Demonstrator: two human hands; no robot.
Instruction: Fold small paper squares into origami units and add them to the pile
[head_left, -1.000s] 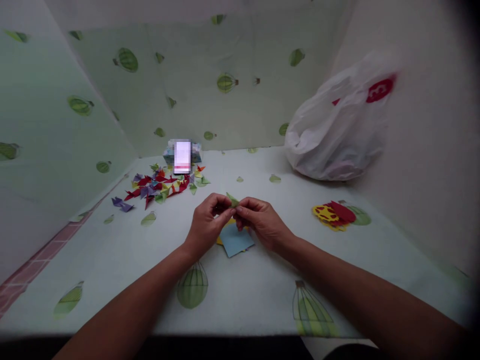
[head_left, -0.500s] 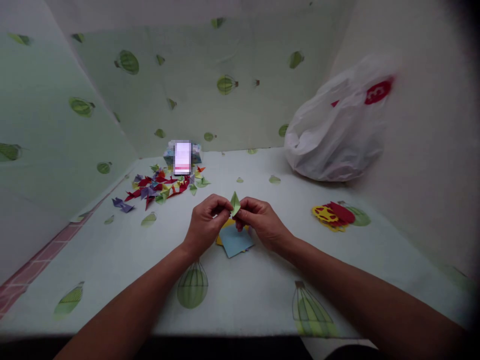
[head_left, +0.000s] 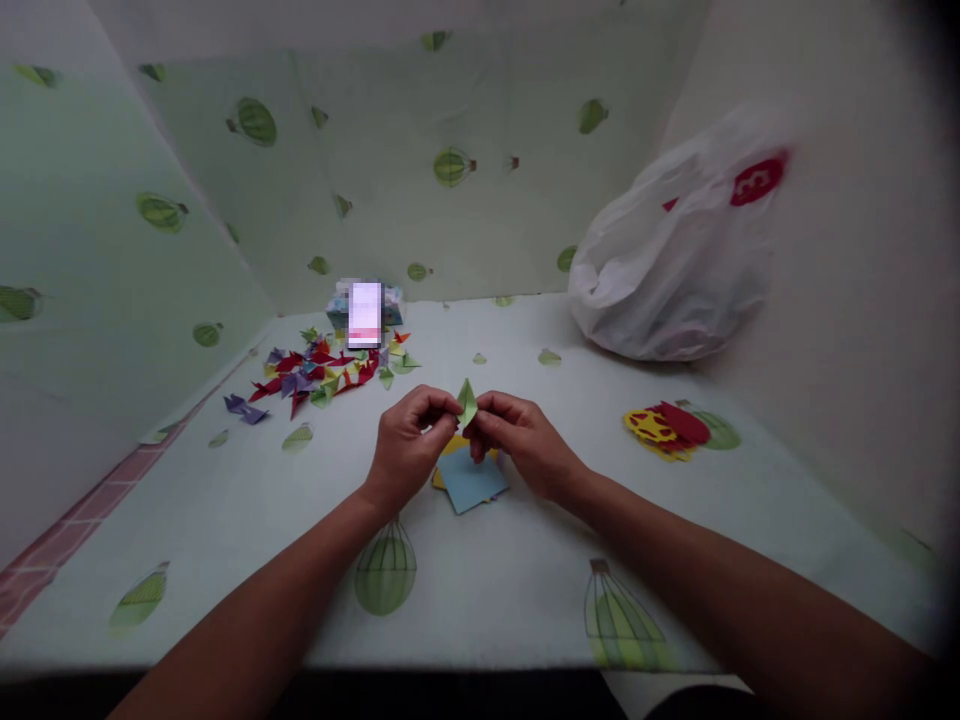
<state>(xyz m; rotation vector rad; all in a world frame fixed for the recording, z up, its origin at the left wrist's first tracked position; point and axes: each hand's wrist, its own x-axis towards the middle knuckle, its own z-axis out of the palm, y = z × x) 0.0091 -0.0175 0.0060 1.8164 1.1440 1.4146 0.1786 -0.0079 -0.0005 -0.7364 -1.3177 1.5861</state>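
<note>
A small folded green paper piece point(head_left: 467, 401) stands point-up between my two hands at the middle of the table. My left hand point(head_left: 409, 442) pinches its left side with closed fingers. My right hand point(head_left: 519, 442) pinches its right side, fingers curled. Just under the hands lies a blue paper square point(head_left: 471, 482) on top of a yellow sheet point(head_left: 439, 477). Both hands hover slightly above these sheets.
A heap of several folded paper pieces point(head_left: 324, 371) in red, purple, green and yellow lies at the back left, by a small box point(head_left: 365, 310). A white plastic bag point(head_left: 679, 250) leans at the back right. Red and yellow paper point(head_left: 667, 427) lies at the right.
The green piece has turned from lying slanted to standing with its point up. Both hands have stayed in nearly the same spot.
</note>
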